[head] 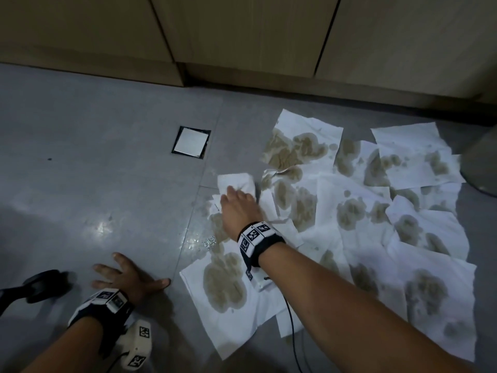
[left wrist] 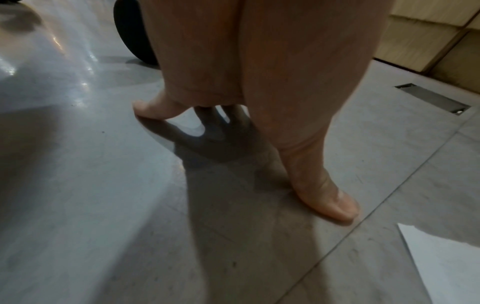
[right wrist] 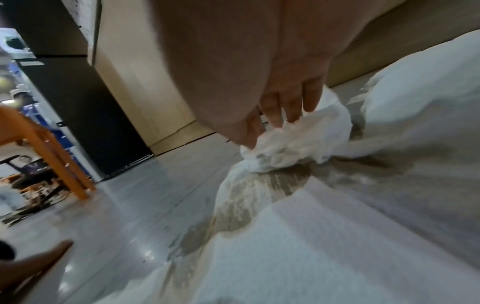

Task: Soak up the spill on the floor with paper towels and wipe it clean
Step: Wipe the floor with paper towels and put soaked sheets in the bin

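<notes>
Several white paper towels (head: 349, 205) lie spread over the grey tiled floor (head: 80, 157), blotched with brown liquid. My right hand (head: 238, 201) reaches forward and grips a crumpled clean towel wad (head: 236, 181) at the left edge of the sheets; the right wrist view shows the fingertips (right wrist: 275, 117) dug into that wad (right wrist: 291, 144). A thin wet patch (head: 204, 242) glistens on the tile beside the nearest stained sheet (head: 226, 289). My left hand (head: 129, 275) lies flat on the floor, fingers spread; its thumb (left wrist: 330, 197) presses on bare tile.
Beige cabinet fronts (head: 242, 36) run along the back. A square floor drain (head: 191, 142) is set in the tile left of the towels. A grey bin base (head: 481, 162) stands at the right edge. A black object (head: 43, 285) lies near my left hand.
</notes>
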The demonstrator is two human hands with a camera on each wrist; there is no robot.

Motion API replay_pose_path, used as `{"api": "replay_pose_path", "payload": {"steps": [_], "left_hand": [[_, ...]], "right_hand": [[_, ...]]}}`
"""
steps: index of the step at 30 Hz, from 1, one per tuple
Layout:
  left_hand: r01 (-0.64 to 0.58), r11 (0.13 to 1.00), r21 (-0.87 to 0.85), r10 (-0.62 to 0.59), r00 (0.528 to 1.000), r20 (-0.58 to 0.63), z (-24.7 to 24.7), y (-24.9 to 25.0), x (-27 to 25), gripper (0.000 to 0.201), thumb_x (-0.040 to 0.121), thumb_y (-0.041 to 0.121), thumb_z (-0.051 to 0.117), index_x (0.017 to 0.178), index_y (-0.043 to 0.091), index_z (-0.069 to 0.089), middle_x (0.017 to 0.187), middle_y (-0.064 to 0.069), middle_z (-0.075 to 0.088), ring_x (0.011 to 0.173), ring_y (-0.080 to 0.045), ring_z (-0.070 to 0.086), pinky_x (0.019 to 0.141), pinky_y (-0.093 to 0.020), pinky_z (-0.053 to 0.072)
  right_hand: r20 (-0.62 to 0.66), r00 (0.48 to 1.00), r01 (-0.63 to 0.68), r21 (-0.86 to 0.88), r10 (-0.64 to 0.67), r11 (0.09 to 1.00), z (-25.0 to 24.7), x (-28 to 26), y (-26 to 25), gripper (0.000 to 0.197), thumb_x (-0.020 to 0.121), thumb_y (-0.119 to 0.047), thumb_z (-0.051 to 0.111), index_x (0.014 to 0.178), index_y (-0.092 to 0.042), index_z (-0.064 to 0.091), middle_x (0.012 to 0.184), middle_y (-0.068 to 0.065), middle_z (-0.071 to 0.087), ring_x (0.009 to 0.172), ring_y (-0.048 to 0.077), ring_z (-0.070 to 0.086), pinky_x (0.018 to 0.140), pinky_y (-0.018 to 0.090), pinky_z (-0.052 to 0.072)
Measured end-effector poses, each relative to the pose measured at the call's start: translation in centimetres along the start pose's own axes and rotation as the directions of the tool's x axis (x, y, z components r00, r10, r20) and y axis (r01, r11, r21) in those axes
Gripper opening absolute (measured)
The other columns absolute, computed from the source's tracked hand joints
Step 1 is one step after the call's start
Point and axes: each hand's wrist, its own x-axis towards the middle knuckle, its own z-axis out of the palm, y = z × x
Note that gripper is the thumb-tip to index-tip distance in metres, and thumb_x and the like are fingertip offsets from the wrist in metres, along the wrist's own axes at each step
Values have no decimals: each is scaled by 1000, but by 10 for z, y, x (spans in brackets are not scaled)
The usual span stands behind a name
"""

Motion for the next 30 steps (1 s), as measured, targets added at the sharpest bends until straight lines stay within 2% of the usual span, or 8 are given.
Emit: {"api": "replay_pose_path", "payload": {"steps": [5, 11, 14, 16, 18, 22, 26, 30], "left_hand": [[-6, 1000, -3, 6, 1000, -2, -1, 0, -2, 157, 54, 72, 82, 152, 16, -27, 155, -27, -33, 143, -59, -9, 116, -64, 9], [-6, 1000, 0, 6, 1000, -8, -1, 1, -4, 155, 56, 72, 81, 152, 14, -26, 154, -29, -32, 143, -60, -8, 116, -65, 9], [-9, 1000, -9, 9, 1000, -8, -2, 2, -4, 154, 57, 70, 82, 153, 15, -26, 155, -29, -32, 143, -60, -9, 116, -65, 8], [-8, 1000, -15, 8, 1000, -9, -2, 2, -4, 154, 57, 69, 82, 153, 15, -26, 154, -28, -32, 143, -59, -10, 116, -65, 8], [-7, 1000, -23, 7, 1000, -7, -1, 2, -4, 154, 57, 68, 83, 152, 16, -26, 154, -28, -33, 143, -59, -10, 116, -65, 8], [-5, 1000, -16, 4, 1000, -13, -1, 2, -4, 154, 57, 68, 83, 153, 15, -25, 155, -28, -32, 142, -60, -10, 116, -66, 8], [3, 1000, -20, -3, 1000, -1, -1, 1, -3, 155, 55, 69, 83, 153, 15, -25, 154, -28, -33, 142, -59, -11, 116, -66, 7], [-6, 1000, -27, 5, 1000, -9, -1, 1, -3, 155, 55, 67, 84, 153, 15, -24, 154, -28, -33, 142, -59, -12, 116, -66, 5]], "right_hand": [[-18, 995, -96, 48, 97, 994, -5, 5, 22, 35, 91, -6, 49, 125, -11, 56, 128, 13, 47, 116, 32, 46, 94, 41, 43], [-121, 992, 8, 361, 38, 933, -15, 24, 9, 46, 87, 11, 44, 128, -8, 55, 127, 13, 50, 117, 28, 51, 93, 39, 48], [-6, 998, 64, 204, -64, 977, 1, 24, -12, 45, 96, -14, 47, 140, -6, 46, 150, 12, 37, 134, 32, 39, 109, 45, 36], [111, 993, 31, 23, -33, 999, 21, 19, -16, 62, 99, -43, 39, 152, -11, 28, 163, 6, 12, 147, 34, 15, 117, 54, 15], [165, 986, 9, 20, -12, 1000, 35, 14, -12, 70, 100, -52, 32, 156, -18, 8, 164, -2, -10, 150, 33, -5, 118, 58, -3], [189, 980, 31, 145, -58, 989, 36, 14, -9, 79, 100, -54, 31, 155, -14, -8, 159, 5, -27, 148, 32, -18, 120, 49, -3], [226, 961, 146, 72, -158, 987, 43, 9, -13, 86, 97, -61, 30, 155, -10, -9, 160, 8, -25, 148, 26, -20, 122, 43, -3], [241, 957, 129, 134, -159, 983, 27, 11, -6, 84, 99, -53, 35, 155, -6, -6, 160, 11, -22, 149, 26, -15, 123, 40, -1]]}}
